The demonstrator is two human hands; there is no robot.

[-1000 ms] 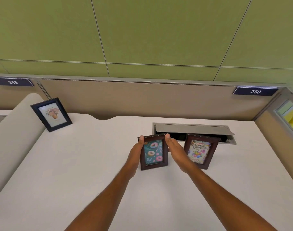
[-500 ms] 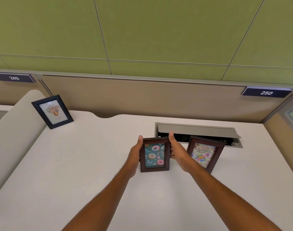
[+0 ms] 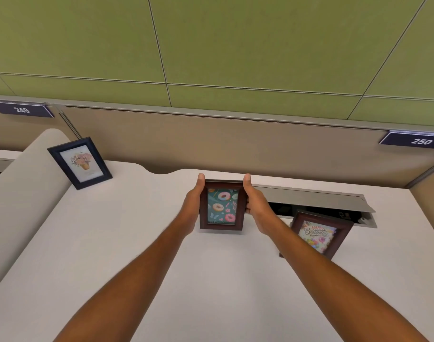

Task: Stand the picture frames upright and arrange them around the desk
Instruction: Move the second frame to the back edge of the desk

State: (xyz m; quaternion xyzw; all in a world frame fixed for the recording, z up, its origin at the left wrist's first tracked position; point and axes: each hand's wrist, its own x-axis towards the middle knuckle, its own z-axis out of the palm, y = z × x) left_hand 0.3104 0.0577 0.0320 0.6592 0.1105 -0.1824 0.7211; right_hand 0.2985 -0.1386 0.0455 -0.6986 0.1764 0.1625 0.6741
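I hold the dark brown wooden frame with the doughnut print (image 3: 221, 208) upright at the middle of the pale grey desk (image 3: 112, 243), my left hand (image 3: 193, 206) and right hand (image 3: 256, 206) clasping its two sides, fingers wrapped behind. Just right and nearer stands a matching brown frame with a birthday card (image 3: 318, 235), before the open grey cable tray (image 3: 317, 198). Far left, a black frame with a flower picture (image 3: 79, 162) leans upright.
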